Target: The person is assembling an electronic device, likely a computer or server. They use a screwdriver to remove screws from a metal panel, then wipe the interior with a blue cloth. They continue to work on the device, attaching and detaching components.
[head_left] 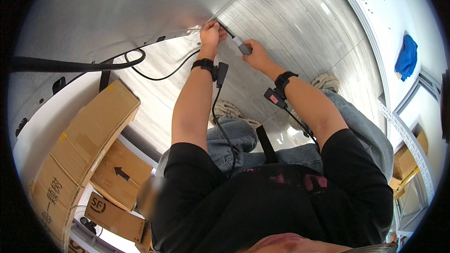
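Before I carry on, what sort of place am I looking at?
Probably a storeroom or workshop, though the view can't confirm which: large brown cardboard boxes at the left, a white perforated metal rack upright at the right, and a pale grey wood-look plank floor.

A black short-sleeved fabric T-shirt (272,208) with pink print (316,182) fills lower centre. Mid-frame, faded blue denim jeans (368,122) and chunky beige shoes (229,109). Above, 2 black wrist straps (203,64) carry boxy black modules (221,75), thin black cables (221,131) and, farther right, 1 red label (273,97).
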`<state>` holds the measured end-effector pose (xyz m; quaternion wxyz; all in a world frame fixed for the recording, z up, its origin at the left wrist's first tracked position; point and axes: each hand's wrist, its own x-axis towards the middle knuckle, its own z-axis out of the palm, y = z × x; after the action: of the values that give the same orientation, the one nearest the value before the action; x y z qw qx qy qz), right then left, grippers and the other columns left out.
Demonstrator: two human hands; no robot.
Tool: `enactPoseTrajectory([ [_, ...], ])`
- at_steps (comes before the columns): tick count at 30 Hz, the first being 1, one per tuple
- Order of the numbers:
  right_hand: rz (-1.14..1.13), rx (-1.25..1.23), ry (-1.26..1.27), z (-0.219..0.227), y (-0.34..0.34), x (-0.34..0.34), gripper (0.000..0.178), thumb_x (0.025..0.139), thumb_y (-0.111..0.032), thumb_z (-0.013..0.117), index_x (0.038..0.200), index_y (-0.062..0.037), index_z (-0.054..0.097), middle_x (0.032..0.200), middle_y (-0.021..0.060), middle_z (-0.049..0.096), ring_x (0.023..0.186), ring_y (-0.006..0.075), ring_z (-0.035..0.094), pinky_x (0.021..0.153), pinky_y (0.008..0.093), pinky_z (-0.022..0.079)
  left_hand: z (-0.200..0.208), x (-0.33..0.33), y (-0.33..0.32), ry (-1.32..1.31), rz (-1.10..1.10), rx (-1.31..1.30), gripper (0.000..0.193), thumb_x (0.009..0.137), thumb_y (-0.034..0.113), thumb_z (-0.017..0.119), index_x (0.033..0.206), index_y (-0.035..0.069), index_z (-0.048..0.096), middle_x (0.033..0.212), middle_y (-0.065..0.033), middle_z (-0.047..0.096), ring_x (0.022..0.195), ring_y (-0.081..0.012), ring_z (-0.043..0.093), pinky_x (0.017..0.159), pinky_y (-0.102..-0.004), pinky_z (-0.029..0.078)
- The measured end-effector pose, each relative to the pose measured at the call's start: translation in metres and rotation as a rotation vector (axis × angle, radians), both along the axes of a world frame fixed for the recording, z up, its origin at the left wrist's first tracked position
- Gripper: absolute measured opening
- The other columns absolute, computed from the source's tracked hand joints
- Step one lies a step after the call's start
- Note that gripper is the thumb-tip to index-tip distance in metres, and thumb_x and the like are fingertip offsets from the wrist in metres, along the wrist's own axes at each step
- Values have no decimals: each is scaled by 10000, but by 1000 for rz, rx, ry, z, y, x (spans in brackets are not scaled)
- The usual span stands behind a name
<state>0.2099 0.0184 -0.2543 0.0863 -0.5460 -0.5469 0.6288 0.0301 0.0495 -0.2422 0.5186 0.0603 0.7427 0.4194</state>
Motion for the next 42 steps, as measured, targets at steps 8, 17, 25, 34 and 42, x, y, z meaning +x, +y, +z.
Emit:
enactPoseTrajectory([
  [8, 48, 8, 1, 14, 5, 2, 499, 721, -68, 713, 1145, -56, 450, 1067, 191, 574, 986, 335, 577, 815, 407, 452, -13, -12, 8, -164, 236, -10, 106, 899, 147, 553, 960, 68, 588, 822, -43, 616, 656, -153, 593, 590, -295, 512],
  [17, -3, 160, -3, 36, 10, -6, 508, 716, -95, 708, 1147, -45, 442, 1026, 220, 582, 907, 356, 588, 792, 402, 455, -12, -27, 22, -194, 272, -94, 115, 859, 173, 630, 922, 83, 597, 786, -39, 628, 636, -146, 577, 582, -283, 489],
  [25, -13, -173, 112, 13, 19, -8, 506, 728, -118, 684, 1176, 0, 481, 1065, 205, 575, 942, 304, 592, 803, 377, 463, -4, -24, 27, -255, 299, -59, 126, 871, 123, 481, 881, 55, 588, 809, -69, 652, 677, -151, 565, 629, -290, 482],
  [34, 6, -128, 72, 27, 17, -3, 466, 747, -74, 683, 1139, -18, 439, 1065, 182, 565, 978, 281, 572, 829, 368, 448, -3, -22, 26, -226, 269, -63, 140, 874, 147, 483, 856, 60, 591, 786, -62, 657, 630, -141, 565, 584, -274, 471],
  [42, -1, -65, 48, 32, 17, -2, 473, 737, -48, 689, 1125, -33, 419, 1064, 199, 560, 992, 317, 573, 836, 389, 448, -13, -27, 25, -261, 260, -90, 135, 875, 163, 497, 820, 82, 590, 738, -41, 652, 575, -129, 549, 534, -273, 464],
])
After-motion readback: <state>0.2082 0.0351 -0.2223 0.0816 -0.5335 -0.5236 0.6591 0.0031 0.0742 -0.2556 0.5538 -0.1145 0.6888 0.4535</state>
